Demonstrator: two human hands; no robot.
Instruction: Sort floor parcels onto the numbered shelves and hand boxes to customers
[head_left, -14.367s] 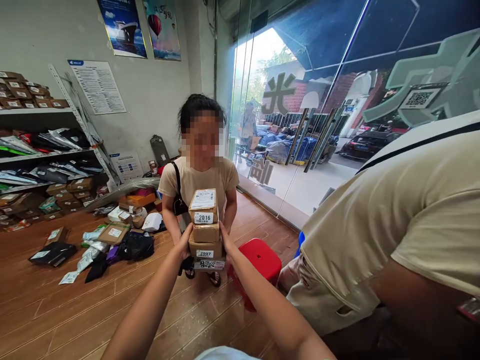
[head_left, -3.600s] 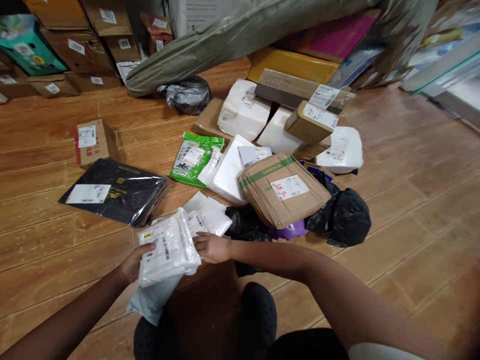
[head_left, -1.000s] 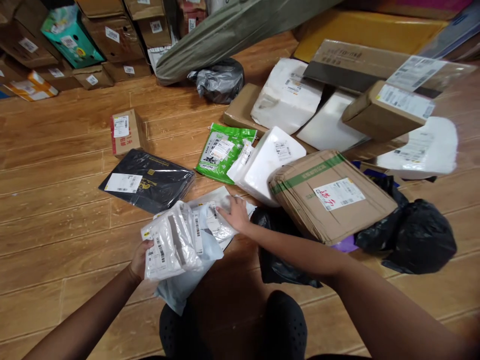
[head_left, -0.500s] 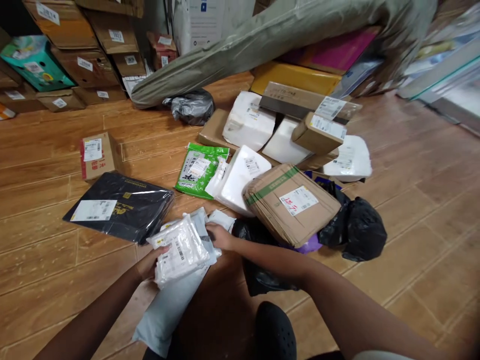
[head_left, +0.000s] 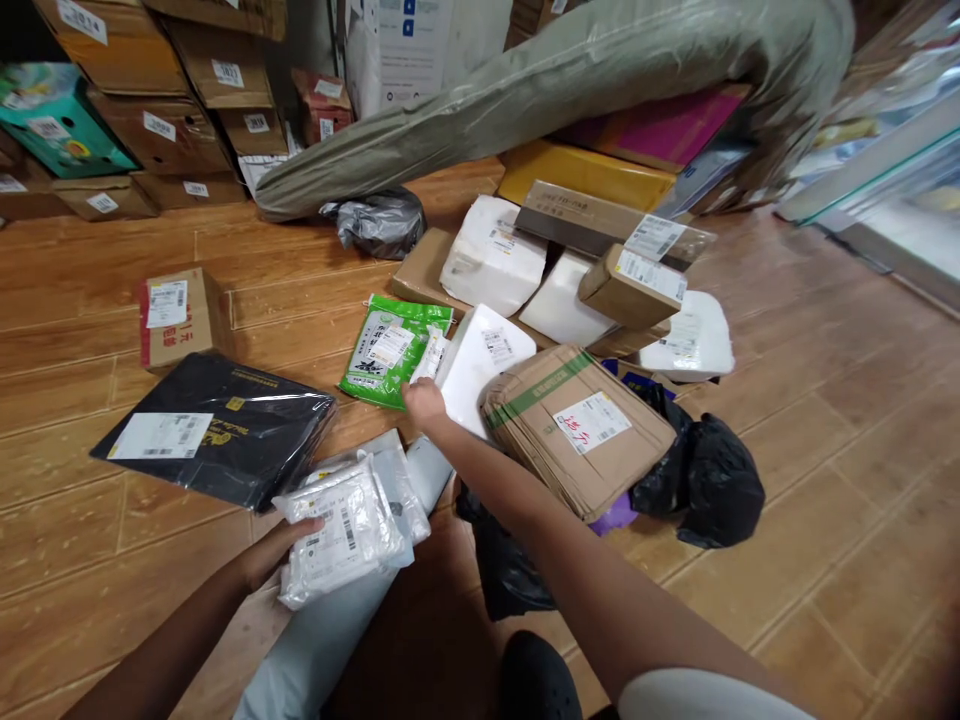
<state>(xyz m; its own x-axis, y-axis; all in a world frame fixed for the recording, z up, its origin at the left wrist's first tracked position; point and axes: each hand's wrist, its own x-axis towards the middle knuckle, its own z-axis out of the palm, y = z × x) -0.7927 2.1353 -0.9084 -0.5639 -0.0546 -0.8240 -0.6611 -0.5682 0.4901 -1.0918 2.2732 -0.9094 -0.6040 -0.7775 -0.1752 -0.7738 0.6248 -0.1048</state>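
Observation:
My left hand [head_left: 276, 552] is closed on a stack of white plastic mailing bags [head_left: 341, 535] with printed labels, its thumb on top. Beneath the stack lies a long pale grey-blue mailing bag [head_left: 319, 635]. My right hand [head_left: 424, 403] has its fingers curled at the lower end of a small white packet [head_left: 430, 355] with a label; the fingertips are partly hidden. That packet lies between a green printed bag [head_left: 375, 375] and a white foam-like parcel [head_left: 480, 365]. A black flat parcel [head_left: 255, 420] rests left of the stack.
A taped brown carton [head_left: 540, 410] lies right of my forearm, with black bagged bundles [head_left: 724, 480] beside it. A red-and-brown box [head_left: 191, 310] stands at left. Behind are stacked cartons [head_left: 157, 150] and a long grey wrapped roll [head_left: 450, 130].
My right hand has moved up and away from the grey-blue bags to the small white packet. The left hand, still holding the stack, has shifted slightly left and down in view.

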